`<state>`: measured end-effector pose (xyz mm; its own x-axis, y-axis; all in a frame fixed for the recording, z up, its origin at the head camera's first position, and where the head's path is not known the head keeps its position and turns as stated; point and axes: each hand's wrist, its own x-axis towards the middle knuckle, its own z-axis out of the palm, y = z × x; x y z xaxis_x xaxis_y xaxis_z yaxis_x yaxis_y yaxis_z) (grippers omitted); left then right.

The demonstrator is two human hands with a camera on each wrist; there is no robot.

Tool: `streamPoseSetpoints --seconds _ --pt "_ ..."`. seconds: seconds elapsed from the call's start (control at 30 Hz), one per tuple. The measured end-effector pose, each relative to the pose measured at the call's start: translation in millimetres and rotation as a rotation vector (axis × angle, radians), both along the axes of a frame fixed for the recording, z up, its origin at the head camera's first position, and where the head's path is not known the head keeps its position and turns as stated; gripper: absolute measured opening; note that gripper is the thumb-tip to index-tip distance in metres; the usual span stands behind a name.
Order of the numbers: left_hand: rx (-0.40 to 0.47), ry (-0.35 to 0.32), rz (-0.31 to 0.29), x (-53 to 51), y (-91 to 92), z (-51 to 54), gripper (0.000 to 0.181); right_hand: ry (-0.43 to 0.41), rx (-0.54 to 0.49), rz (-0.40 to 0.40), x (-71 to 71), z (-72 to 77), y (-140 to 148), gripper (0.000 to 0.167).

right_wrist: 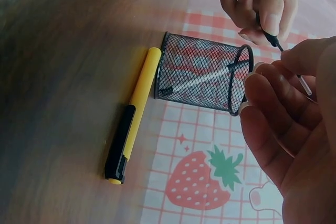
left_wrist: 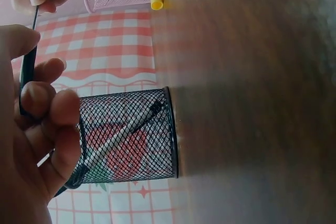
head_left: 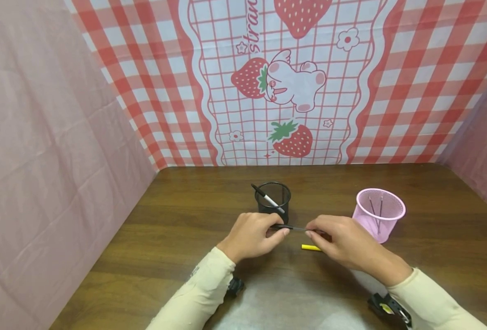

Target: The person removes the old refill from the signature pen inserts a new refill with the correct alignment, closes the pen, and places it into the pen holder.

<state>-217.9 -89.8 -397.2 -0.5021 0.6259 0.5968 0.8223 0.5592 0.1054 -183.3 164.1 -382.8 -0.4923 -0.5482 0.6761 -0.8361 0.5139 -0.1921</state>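
My left hand (head_left: 253, 234) grips the black handle of a slim tool (left_wrist: 28, 72) with a thin shaft; its exact kind is unclear. Between thumb and fingers, my right hand (head_left: 346, 240) pinches the thin shaft, and a pale tip (right_wrist: 304, 85) shows past the pinch in the right wrist view. Just behind the left hand stands a black mesh pen cup (head_left: 282, 201) with a black-and-white marker (head_left: 270, 200) leaning in it. A yellow pen-like stick (right_wrist: 140, 87) with a black clipped end lies on the table, partly hidden by the right hand in the head view.
A pink mesh pen cup (head_left: 385, 220) holding two thin sticks (head_left: 378, 213) stands behind the right hand. The brown wooden table (head_left: 194, 192) meets a checked strawberry cloth (head_left: 243, 137) at the back, with pink cloth (head_left: 62, 137) along the left.
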Motion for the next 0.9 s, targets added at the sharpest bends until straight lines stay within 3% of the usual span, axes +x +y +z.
streamPoseSetpoints --seconds 0.23,0.37,0.5,0.63,0.73,0.9 --pt "0.012 -0.037 0.011 -0.2 1.6 0.0 0.026 -0.012 -0.001 0.02 0.9 1.0 -1.9 0.007" --pt "0.061 -0.1 -0.021 0.0 2.5 -1.1 0.024 -0.014 -0.003 0.024 1.6 0.9 -2.7 0.015" --pt "0.191 -0.278 -0.128 0.3 4.1 -3.5 0.018 -0.014 -0.013 0.033 2.1 0.8 -2.9 0.021" --pt "0.363 -0.556 -0.245 1.5 5.4 -5.8 0.015 -0.014 -0.018 0.038 2.5 0.8 -3.2 0.023" --pt "0.449 -0.732 -0.27 3.5 4.9 -5.5 0.015 -0.015 -0.02 0.044 2.8 0.9 -3.6 0.024" --pt "0.498 -0.842 -0.266 6.1 6.3 -4.4 0.013 -0.021 -0.026 0.056 3.7 1.0 -3.9 0.024"
